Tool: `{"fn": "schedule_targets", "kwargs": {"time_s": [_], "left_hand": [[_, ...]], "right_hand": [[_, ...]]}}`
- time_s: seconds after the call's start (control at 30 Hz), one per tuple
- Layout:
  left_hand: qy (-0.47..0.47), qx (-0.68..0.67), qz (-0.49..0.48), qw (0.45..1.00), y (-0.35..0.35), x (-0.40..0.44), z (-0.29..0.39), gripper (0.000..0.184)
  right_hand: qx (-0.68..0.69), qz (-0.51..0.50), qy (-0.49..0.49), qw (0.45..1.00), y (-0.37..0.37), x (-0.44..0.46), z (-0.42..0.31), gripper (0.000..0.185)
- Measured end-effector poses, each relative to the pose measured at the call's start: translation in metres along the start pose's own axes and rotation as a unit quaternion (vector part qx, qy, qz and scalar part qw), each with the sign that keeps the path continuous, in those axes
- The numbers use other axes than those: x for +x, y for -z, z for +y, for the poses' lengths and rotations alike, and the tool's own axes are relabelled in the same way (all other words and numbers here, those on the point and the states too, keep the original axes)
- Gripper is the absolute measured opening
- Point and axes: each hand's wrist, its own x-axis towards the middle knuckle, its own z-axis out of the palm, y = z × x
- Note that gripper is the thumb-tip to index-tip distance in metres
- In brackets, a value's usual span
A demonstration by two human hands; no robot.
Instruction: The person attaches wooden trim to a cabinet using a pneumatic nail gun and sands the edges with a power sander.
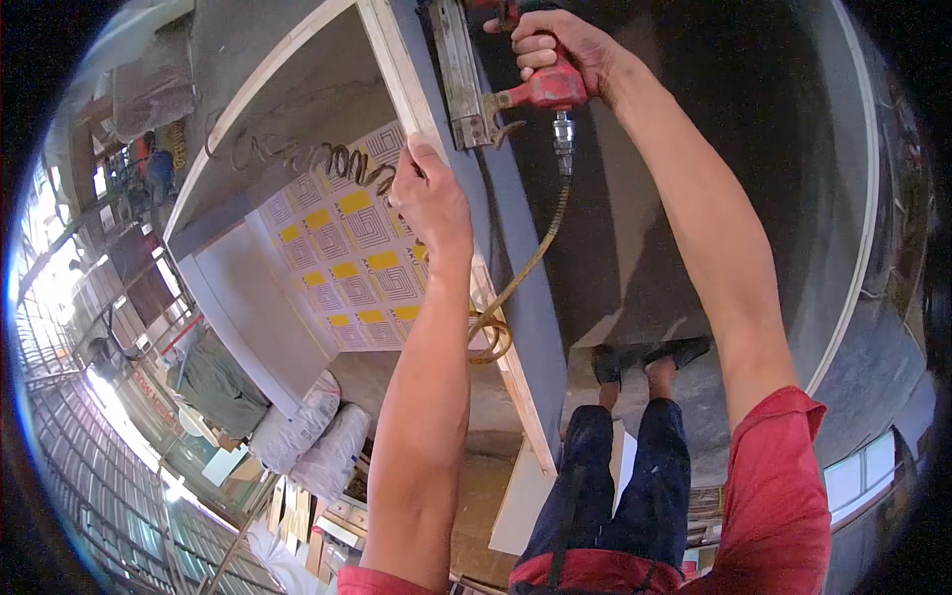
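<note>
Wooden strip (516, 382) lay lengthwise in front of the person, near end by the dark trousers (659, 466), running beside a grey board edge (526, 307). Left hand (431, 198) had it pinched mid-length, thumb on top. Right hand (570, 50) farther up, grip closed round the red air tool (557, 87), hose (545, 243) connected. Strip already alongside the board; no fastener heads legible, so fixed or loose, could not tell. Farther off, pale right-hand strip (865, 198) bordered the dark surface; its fixing also unclear.
</note>
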Motion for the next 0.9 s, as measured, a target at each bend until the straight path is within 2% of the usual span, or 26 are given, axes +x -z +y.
{"fn": "schedule_targets", "kwargs": {"time_s": [0.07,0.3,0.37,0.47,0.5,0.57,0.6,0.63,0.67,0.73,0.77,0.8,0.83,0.87,0.9], "left_hand": [[-0.008,-0.005,0.012,1.000,-0.001,0.000,0.000,0.047],[-0.026,-0.004,0.048,0.998,-0.009,0.004,-0.008,0.049],[-0.046,-0.020,0.058,0.997,-0.009,0.004,-0.008,0.049],[0.010,0.007,0.003,1.000,-0.001,0.003,0.000,0.043],[0.005,0.003,0.005,1.000,-0.001,0.005,0.001,0.043],[-0.022,-0.018,0.029,0.999,-0.005,0.005,-0.004,0.042],[0.007,-0.010,0.014,1.000,-0.001,0.004,0.004,0.043],[0.013,-0.013,0.016,1.000,0.001,0.001,0.006,0.043],[0.008,-0.002,0.016,1.000,0.001,0.002,0.007,0.044],[0.005,0.021,0.018,1.000,0.000,0.006,0.006,0.044],[0.008,0.016,0.023,1.000,0.000,0.006,0.005,0.044],[-0.001,0.023,0.036,0.999,0.000,0.005,0.006,0.048],[-0.010,0.030,0.048,0.998,-0.001,0.004,0.006,0.053],[-0.010,0.026,0.052,0.998,-0.002,0.006,0.004,0.053],[-0.015,0.044,0.052,0.998,-0.003,0.009,0.002,0.052]], "right_hand": [[0.055,-0.021,-0.051,0.997,0.003,0.009,-0.004,0.032],[0.038,-0.004,-0.048,0.998,0.001,0.010,-0.008,0.031],[0.037,-0.033,-0.062,0.997,0.004,0.015,-0.010,0.030],[0.085,-0.046,-0.096,0.991,0.022,0.029,-0.008,0.024],[0.058,-0.040,-0.053,0.996,0.010,0.016,-0.007,0.036],[0.034,0.015,-0.009,0.999,-0.012,-0.008,0.001,0.034],[0.081,-0.072,0.003,0.994,0.009,-0.012,0.011,0.032],[0.145,-0.072,0.008,0.987,0.010,-0.038,0.022,0.031],[0.180,0.004,0.032,0.983,-0.002,-0.075,0.035,0.034],[0.274,-0.001,0.003,0.962,0.013,-0.141,0.073,0.008],[0.234,0.026,0.042,0.971,0.016,-0.181,0.100,0.029],[0.274,0.084,-0.012,0.958,0.013,-0.221,0.119,0.034],[0.277,0.147,-0.016,0.949,-0.001,-0.262,0.139,0.029],[0.249,0.194,0.004,0.949,-0.008,-0.299,0.165,0.011],[0.294,0.203,-0.019,0.934,-0.006,-0.338,0.189,0.022]]}}
